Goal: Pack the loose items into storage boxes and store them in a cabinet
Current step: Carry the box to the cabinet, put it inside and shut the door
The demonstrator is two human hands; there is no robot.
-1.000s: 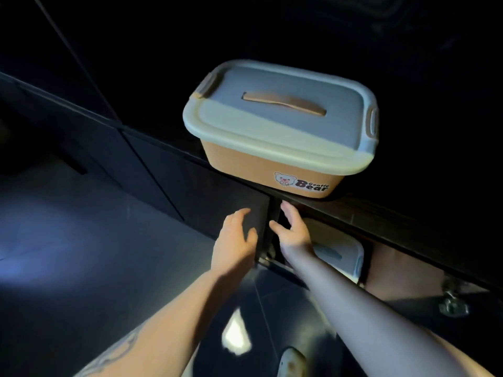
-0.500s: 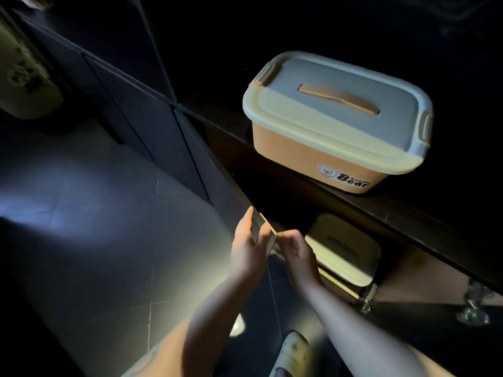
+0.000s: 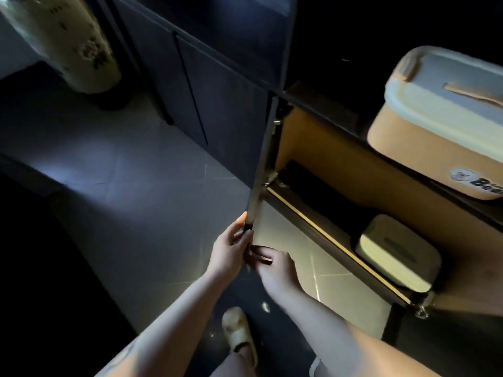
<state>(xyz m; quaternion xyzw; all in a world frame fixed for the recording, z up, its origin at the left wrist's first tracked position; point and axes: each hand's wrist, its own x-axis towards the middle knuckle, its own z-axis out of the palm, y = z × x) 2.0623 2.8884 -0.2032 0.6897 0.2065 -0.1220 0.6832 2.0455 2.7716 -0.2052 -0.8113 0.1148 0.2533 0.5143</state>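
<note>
An orange storage box [image 3: 424, 137] with a pale blue lid and a bear label stands on top of the low dark cabinet at the right. The cabinet door [image 3: 262, 170] stands open, edge-on to me. My left hand [image 3: 231, 248] grips its lower edge from the outer side. My right hand [image 3: 275, 268] holds the same edge from the inner side, fingers curled on it. Inside the lit cabinet [image 3: 326, 142] a second box with a pale lid [image 3: 394, 254] sits on the lower shelf.
A tall pale floral vase [image 3: 73, 47] stands on the floor at the far left. Closed dark cabinet doors [image 3: 212, 99] run along the back. My slippered foot [image 3: 239, 336] is on the tiled floor below the hands. A second hinge [image 3: 422, 308] shows at lower right.
The cabinet door has swung from nearly shut to wide open, both hands drawing its edge toward me. The interior and the second box have come into view.
</note>
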